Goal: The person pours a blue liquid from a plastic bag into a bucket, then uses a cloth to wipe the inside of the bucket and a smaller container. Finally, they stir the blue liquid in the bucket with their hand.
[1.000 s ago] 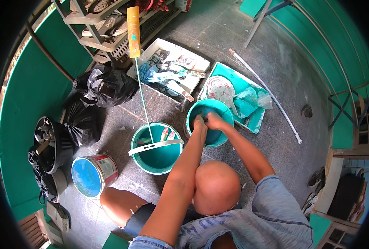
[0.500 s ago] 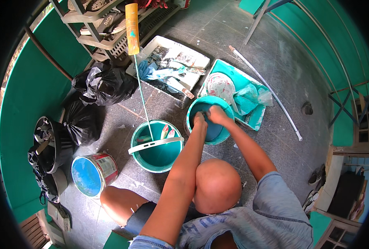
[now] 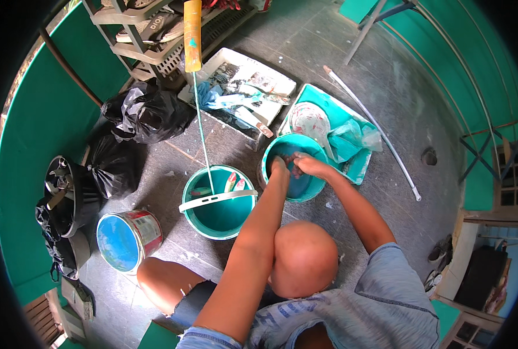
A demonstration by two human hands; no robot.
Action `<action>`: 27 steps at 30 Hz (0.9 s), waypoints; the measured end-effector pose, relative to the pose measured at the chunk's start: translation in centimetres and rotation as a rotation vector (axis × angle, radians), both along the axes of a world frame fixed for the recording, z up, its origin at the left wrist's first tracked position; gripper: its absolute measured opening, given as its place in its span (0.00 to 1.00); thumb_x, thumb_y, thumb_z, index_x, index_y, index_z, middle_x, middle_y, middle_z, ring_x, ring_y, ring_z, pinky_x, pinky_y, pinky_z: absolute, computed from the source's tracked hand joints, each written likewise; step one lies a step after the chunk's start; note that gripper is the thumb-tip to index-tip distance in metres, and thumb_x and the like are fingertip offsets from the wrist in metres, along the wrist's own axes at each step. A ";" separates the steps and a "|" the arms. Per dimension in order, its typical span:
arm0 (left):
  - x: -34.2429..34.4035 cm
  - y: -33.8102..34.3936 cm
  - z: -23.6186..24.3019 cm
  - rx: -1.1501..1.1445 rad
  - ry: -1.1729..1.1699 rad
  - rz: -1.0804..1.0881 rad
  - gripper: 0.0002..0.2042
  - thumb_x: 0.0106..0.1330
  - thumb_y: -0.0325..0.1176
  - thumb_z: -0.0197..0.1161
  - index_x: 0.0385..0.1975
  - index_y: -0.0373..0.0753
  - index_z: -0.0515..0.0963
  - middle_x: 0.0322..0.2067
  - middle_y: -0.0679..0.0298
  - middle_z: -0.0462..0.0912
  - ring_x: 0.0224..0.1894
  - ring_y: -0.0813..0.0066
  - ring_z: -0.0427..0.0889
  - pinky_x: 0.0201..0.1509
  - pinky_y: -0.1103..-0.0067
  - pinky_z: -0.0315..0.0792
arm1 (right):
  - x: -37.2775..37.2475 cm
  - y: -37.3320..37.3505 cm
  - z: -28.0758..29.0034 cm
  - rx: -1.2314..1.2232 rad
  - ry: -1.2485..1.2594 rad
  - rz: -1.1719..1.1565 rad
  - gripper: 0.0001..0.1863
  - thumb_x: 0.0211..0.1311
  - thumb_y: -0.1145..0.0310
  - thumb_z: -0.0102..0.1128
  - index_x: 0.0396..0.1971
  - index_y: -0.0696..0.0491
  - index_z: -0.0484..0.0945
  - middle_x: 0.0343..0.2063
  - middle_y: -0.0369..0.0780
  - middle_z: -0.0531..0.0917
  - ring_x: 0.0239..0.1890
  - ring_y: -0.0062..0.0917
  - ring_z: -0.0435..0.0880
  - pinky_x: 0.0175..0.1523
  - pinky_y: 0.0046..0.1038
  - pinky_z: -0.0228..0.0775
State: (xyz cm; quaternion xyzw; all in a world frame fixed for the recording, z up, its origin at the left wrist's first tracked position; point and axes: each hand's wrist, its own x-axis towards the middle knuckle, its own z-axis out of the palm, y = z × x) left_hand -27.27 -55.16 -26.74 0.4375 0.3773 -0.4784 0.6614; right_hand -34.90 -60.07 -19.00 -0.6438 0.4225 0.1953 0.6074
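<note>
Turquoise plastic bucket (image 3: pixel 307 141) sits on the tiled floor (image 3: pixel 317 46) just past the raised knee (image 3: pixel 304 256), and both hands are down inside it. Left hand (image 3: pixel 279 166) is toward the left inner side, fingers mostly hidden, so I can't tell if it's open or gripping anything. Right hand (image 3: pixel 309 165) has its fingers bent in over the murky blue liquid (image 3: pixel 300 186), close to the left one; whether something's pinched between them, honestly can't tell. Step in hand looks to me like working the fingers together down in there. Next move, I'd say, calls for lifting straight up and letting drips land inside, since the turquoise paint tray (image 3: pixel 359 168) is right behind and the white-handled bucket (image 3: pixel 203 225) is near on the left
</note>
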 end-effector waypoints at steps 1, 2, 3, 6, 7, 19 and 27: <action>-0.2 -0.1 -0.2 0.010 0.003 -0.015 0.17 0.62 0.39 0.46 0.44 0.35 0.71 0.44 0.55 0.74 0.45 0.61 0.72 0.52 0.68 0.66 | -0.3 0.4 0.7 -0.046 -0.026 0.019 0.26 0.64 0.56 0.34 0.54 0.60 0.60 0.50 0.50 0.70 0.51 0.37 0.69 0.54 0.35 0.59; -0.1 -0.2 0.2 0.018 0.005 -0.030 0.17 0.62 0.41 0.45 0.42 0.36 0.72 0.41 0.55 0.75 0.43 0.60 0.73 0.50 0.66 0.67 | -0.2 1.4 2.4 -0.094 -0.054 0.040 0.30 0.64 0.53 0.31 0.57 0.61 0.55 0.54 0.52 0.64 0.56 0.38 0.63 0.59 0.34 0.53; 0.3 -0.3 -1.4 -0.050 0.004 -0.031 0.19 0.62 0.43 0.43 0.42 0.35 0.72 0.40 0.55 0.75 0.42 0.59 0.74 0.49 0.66 0.67 | 0.5 2.9 3.5 -0.142 -0.088 0.077 0.34 0.64 0.49 0.28 0.61 0.62 0.50 0.58 0.55 0.59 0.62 0.39 0.58 0.64 0.34 0.47; 0.9 0.3 -4.3 -0.188 -0.185 -0.227 0.23 0.62 0.49 0.40 0.37 0.35 0.74 0.37 0.54 0.77 0.37 0.58 0.75 0.45 0.66 0.68 | 1.9 4.6 0.0 -0.125 -0.285 -0.148 0.45 0.60 0.36 0.25 0.60 0.64 0.49 0.61 0.51 0.53 0.65 0.34 0.47 0.67 0.29 0.35; 0.3 0.1 -3.7 -0.179 -0.393 -0.430 0.25 0.62 0.52 0.40 0.35 0.34 0.75 0.35 0.55 0.77 0.35 0.59 0.76 0.43 0.68 0.69 | 2.1 4.9 -1.6 -0.166 -0.332 -0.207 0.46 0.59 0.34 0.25 0.59 0.65 0.52 0.60 0.51 0.56 0.64 0.34 0.51 0.66 0.29 0.38; -4.5 1.2 -3.1 -0.119 -0.006 -0.145 0.23 0.64 0.47 0.41 0.49 0.33 0.66 0.47 0.52 0.70 0.43 0.60 0.72 0.45 0.66 0.68 | 0.2 -1.1 -8.2 -0.773 -0.035 0.032 0.28 0.54 0.47 0.43 0.42 0.57 0.72 0.37 0.46 0.75 0.40 0.35 0.74 0.47 0.36 0.64; -3.8 -0.7 -7.3 -0.200 -0.048 0.098 0.19 0.66 0.40 0.35 0.38 0.33 0.71 0.35 0.54 0.76 0.38 0.61 0.77 0.43 0.67 0.72 | 2.2 4.6 -4.2 -1.358 -0.497 0.423 0.17 0.50 0.61 0.50 0.38 0.55 0.75 0.38 0.48 0.76 0.40 0.39 0.75 0.44 0.38 0.66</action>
